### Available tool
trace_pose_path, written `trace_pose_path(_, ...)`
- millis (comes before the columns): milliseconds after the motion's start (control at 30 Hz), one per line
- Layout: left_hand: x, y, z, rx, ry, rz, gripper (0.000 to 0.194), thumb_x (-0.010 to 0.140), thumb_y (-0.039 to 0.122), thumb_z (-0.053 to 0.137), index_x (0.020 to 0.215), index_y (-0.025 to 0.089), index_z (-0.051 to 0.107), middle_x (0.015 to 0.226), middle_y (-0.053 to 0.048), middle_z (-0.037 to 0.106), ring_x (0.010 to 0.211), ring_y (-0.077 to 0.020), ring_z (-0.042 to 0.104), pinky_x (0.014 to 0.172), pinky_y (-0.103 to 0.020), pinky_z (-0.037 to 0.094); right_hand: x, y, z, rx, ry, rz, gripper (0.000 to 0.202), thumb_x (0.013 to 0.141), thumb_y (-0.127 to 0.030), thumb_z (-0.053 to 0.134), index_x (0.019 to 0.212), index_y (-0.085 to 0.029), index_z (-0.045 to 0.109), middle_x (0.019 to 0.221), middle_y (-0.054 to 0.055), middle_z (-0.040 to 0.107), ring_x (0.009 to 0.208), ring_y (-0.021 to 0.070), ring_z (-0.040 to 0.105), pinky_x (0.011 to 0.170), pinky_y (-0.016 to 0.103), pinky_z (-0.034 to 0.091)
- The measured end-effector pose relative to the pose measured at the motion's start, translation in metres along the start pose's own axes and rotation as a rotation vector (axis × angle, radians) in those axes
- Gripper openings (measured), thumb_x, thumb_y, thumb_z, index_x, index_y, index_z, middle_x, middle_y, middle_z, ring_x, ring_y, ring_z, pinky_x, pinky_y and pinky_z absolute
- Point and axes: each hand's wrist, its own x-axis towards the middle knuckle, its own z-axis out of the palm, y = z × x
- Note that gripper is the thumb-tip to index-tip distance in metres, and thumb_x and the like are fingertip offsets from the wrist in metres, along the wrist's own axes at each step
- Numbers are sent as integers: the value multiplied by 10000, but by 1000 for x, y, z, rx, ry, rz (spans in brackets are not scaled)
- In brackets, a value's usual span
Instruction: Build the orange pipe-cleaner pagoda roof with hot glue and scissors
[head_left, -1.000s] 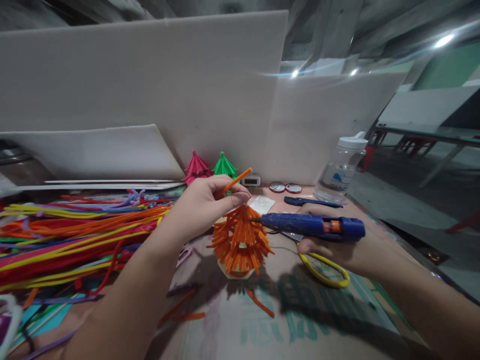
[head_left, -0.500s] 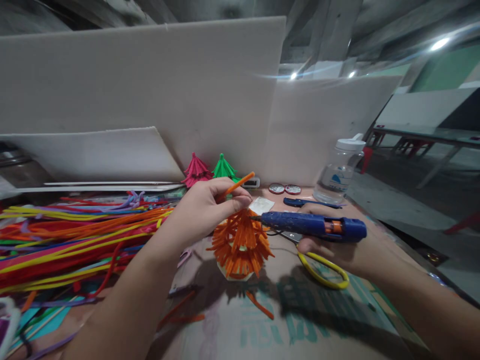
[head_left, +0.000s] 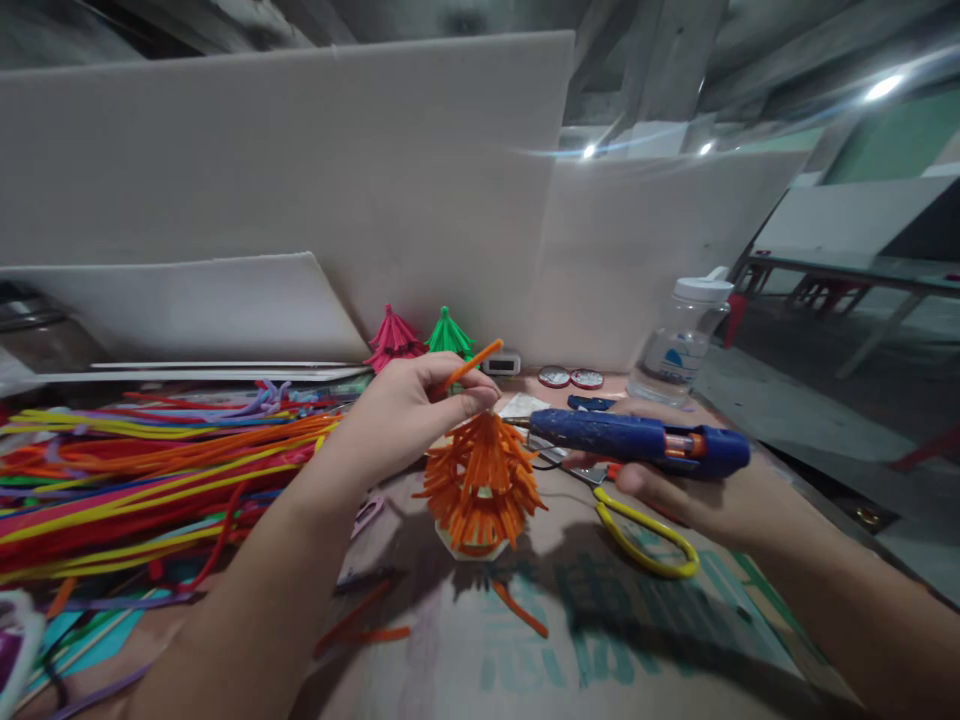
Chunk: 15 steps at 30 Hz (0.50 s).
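Observation:
Pinched in my left hand (head_left: 424, 400) is an orange pipe cleaner (head_left: 474, 364), its free end sticking up past the fingers. Just below those fingers stands a tiered orange pipe-cleaner tree (head_left: 484, 490) on a pale base. My right hand (head_left: 667, 490) is wrapped round a blue hot glue gun (head_left: 600, 436), which points left with its nozzle close to the top of the tree. A glue stick shows in the gun's slot. Yellow-handled scissors (head_left: 652, 550) lie under the right hand. Cut orange pieces (head_left: 520, 610) rest on the cardboard in front.
Loose pipe cleaners of many colours (head_left: 150, 480) cover the left side. A pink tree (head_left: 391, 338) and a green tree (head_left: 448, 335) stand behind, before white boards (head_left: 300, 180). A clear bottle (head_left: 675, 345) is at back right, near two small round tins (head_left: 570, 377).
My right hand has drawn the glue gun slightly right, away from the tree's top. The left hand has barely moved and still holds the orange pipe cleaner.

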Motion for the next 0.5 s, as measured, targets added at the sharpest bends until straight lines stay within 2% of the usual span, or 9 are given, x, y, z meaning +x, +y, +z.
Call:
trace_pose_path(100,3,-6,-1,-21,9,-31,237,837,405,674,866,185,757,804,-14,715,758,-154,650,729,-252,504,1,0,1,-16,20,-36,352,859,-563,646,875,-212,669,863,72,709,838,249,682,773,341,531)
trace_pose_path(267,4,-8,0,-58,2,-67,243,825,410,686,873,180,751,833,-27,739,780,-167,674,742,-259,526,0,0,6,10,-9,10,360,851,-564,660,863,-207,610,697,14,655,587,155,593,558,253,466)
trace_pose_path(500,3,-8,0,-66,6,-61,256,817,416,689,873,174,751,848,-42,749,807,-188,692,756,-278,541,-2,0,9,-73,35,39,422,814,-618,676,934,-222,594,632,-22,621,513,130,536,508,239,418)
